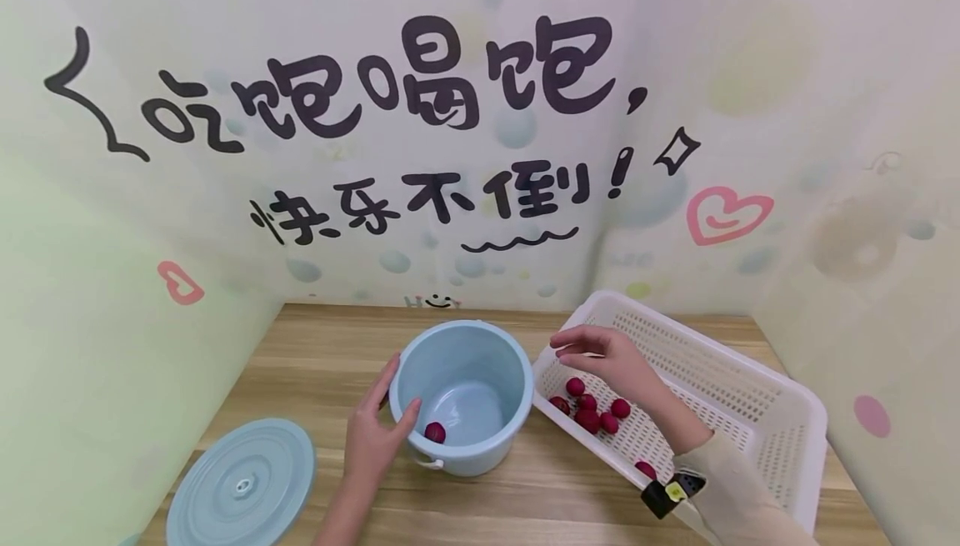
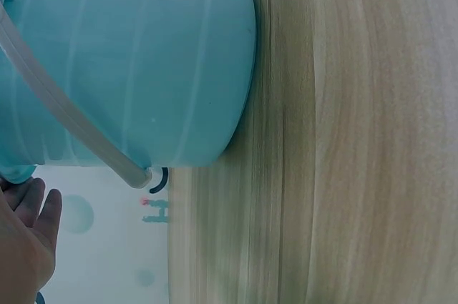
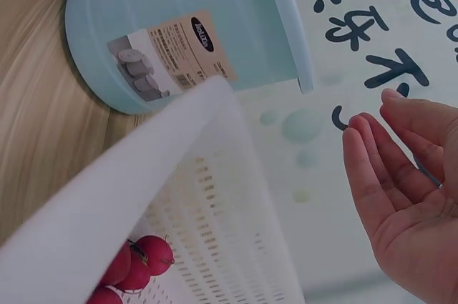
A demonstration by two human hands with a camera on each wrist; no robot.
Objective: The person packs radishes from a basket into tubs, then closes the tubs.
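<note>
A light blue plastic bucket (image 1: 480, 461) stands on the wooden table with one red radish (image 1: 435, 432) on its bottom. At the bucket's left side, my left hand (image 1: 373, 433) touches the rim, thumb over the edge and straight fingers along the outside. My right hand (image 1: 613, 358) hovers over the left part of a white perforated basket (image 1: 720, 353), fingers loosely bent and holding nothing. Below it, several red radishes (image 1: 588, 420) lie in the basket's left end. Another radish (image 1: 645, 469) sits by the near wall, beside my right wrist.
A round light blue lid (image 1: 243, 479) lies flat on the table (image 1: 330, 338) at the left. A white bucket handle (image 2: 68, 111) hangs down along the bucket's side. Behind the table rises a printed wall sheet (image 1: 450, 271), and the basket reaches toward the right side.
</note>
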